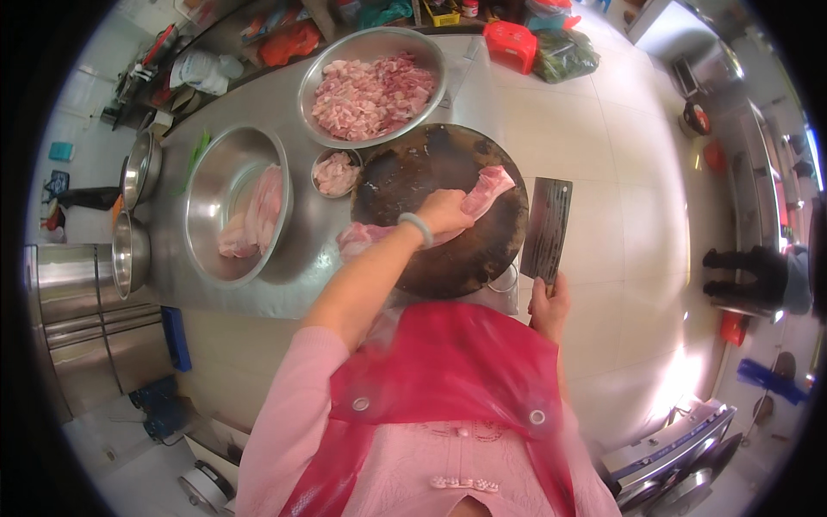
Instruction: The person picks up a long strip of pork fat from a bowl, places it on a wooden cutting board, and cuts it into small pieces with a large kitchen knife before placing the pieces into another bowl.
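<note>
My left hand (446,214) grips a long strip of raw meat (486,192) lying across a round, dark wooden chopping block (446,152). The strip's other end reaches the block's left edge. My right hand (549,305) holds a cleaver (546,226) by its handle, blade pointing away from me, just right of the block. Behind the block is a large metal basin (309,123) of cut meat (371,97). A small metal bowl (314,187) with pale meat pieces (335,173) stands at the block's left. Farther left, a metal basin (200,213) holds larger raw meat pieces (263,210).
Everything stands on a steel table (316,258). Empty metal bowls (131,255) sit at its left end. A red plastic stool (509,46) and a filled green plastic bag (565,55) are on the floor beyond. A person (753,274) stands far right, near counters.
</note>
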### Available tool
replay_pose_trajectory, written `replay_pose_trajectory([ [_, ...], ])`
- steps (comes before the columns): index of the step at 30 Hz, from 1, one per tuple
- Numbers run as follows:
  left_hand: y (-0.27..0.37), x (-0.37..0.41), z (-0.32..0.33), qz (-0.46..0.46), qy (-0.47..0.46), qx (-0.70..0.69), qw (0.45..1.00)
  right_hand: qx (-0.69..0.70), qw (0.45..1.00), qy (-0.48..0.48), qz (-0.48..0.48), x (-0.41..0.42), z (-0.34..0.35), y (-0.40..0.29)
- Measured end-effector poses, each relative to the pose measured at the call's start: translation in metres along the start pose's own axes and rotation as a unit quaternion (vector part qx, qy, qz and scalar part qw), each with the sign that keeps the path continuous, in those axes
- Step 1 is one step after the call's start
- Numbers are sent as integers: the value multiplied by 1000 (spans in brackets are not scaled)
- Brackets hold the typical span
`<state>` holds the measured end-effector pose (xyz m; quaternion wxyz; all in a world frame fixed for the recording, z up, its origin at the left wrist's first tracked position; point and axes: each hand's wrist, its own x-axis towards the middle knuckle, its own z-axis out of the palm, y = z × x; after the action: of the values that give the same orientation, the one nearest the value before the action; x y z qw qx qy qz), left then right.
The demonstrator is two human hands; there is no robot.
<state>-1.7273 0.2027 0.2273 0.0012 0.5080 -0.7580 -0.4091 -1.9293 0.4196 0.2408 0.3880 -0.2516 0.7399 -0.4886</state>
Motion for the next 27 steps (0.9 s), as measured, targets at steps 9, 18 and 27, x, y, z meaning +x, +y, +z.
replay_pose_trajectory([
  [9, 67, -57, -87, 26, -39, -558, 829, 1, 1000, -20, 6, 25, -8, 16],
  [18, 135, -112, -147, 59, 176, -708, 682, 28, 997, -75, -17, 40, 8, -8],
  [27, 61, -142, -106, 100, 299, -750, 582, 23, 998, -53, -38, 49, -2, -2],
])
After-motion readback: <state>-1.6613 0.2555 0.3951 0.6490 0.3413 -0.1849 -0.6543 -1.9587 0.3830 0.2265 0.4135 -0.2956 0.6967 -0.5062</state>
